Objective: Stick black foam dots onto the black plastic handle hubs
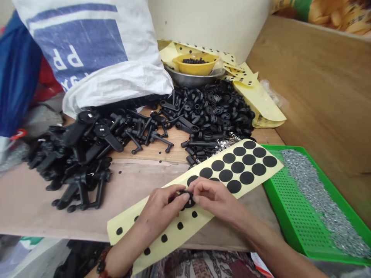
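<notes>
L hand (166,206) is closed, thumb + index pinching a black round part (189,200) w/ a pale slot; other fingers curl under, so can't tell what else they've got. R hand (213,195) has thumb + index brought nearly tog. at the part's right rim; can't tell if the tips clamp the rim, smth thin, or nothing. Part is held above the yellow sheet (173,233), approx. mid of table's (72,216) near edge; sheet runs diag., its lower-left end hanging past that edge. Large black discs (237,167) fill its upper-right end, only small dots (164,238) lower-left. Step in hand, IMO: two-handed fingertip work on the part's face/rim. Next move prob. calls for L grip steady, R tips light + square to the rim, wrists off the discs. Rest: pile of black crank handles (78,154) at table's left; heap of round black pieces (220,104) toward far edge, metal clips (226,144) just in front; green tray (301,224) w/ silver bits (319,197) at near-right corner; yellow bowl (181,63) in a metal basin (194,80) at far edge, white sack (95,46) far left.
</notes>
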`<state>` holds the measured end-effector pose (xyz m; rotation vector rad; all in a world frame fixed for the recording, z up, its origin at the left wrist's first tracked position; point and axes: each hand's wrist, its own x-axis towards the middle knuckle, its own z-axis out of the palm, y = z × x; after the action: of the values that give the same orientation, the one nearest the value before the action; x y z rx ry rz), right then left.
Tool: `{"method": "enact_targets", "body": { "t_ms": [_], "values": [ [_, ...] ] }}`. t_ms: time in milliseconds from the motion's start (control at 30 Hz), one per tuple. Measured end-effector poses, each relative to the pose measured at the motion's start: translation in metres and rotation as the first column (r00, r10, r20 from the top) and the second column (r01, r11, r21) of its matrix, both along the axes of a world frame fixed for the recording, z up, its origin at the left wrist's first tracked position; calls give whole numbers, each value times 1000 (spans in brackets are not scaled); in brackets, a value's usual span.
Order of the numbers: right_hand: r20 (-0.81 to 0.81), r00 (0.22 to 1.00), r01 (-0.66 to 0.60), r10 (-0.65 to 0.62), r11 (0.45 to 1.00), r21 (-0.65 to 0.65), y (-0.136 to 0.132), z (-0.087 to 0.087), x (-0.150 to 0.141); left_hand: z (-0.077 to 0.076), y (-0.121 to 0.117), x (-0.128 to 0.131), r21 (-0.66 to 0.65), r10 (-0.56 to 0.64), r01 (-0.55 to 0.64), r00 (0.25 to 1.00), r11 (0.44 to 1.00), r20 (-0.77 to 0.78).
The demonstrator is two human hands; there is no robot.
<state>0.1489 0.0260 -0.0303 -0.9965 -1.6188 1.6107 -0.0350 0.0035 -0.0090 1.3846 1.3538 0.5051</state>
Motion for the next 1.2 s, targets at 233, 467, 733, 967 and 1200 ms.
{"method": "enact_targets", "body": {
  "t_ms": [233, 467, 733, 967, 1200],
  "values": [
    [-20, 999, 30, -29, 999, 22, -5, 2, 0, -10, -3, -3, -22, 56, -54, 996, 998, 77],
    [-199, 966, 108, -165, 957, -270, -16, -4, 5, -8, -15, 3, -39, 271, -268, 940, 963, 209],
    [-52, 996, 69, -74, 993, -91, -22, -2, -4, -4, -28, 6, -93, 379, -368, 875, 925, 302],
    [183, 982, -124, 54, 909, 399, -45, -4, -21, 2, -68, -1, -247, 497, -432, 721, 867, 483],
    [263, 886, -463, 381, 750, 473, -57, -2, -34, 48, -154, -108, 194, 552, -518, 800, 833, -234]
  ]
}}
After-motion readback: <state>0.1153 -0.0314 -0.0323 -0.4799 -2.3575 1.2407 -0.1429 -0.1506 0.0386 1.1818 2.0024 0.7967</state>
